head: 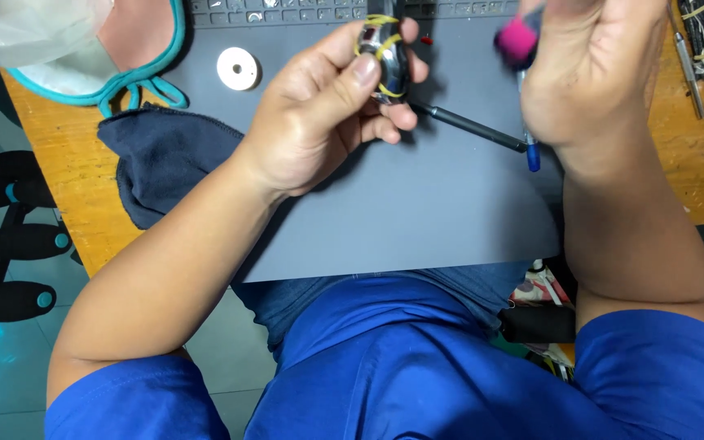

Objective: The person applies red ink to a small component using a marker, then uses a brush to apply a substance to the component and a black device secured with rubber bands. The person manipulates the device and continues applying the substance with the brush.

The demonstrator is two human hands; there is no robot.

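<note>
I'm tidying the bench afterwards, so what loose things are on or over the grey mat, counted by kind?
Watch case with yellow bands, in left hand: 1
Pink-capped tool, in right hand: 1
Black stick tool: 1
White ring: 1
Dark cloth: 1
Total: 5

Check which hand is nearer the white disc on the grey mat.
Left. The left hand sits just right of the white disc, apart from it; the right hand is far across the grey mat.
</note>
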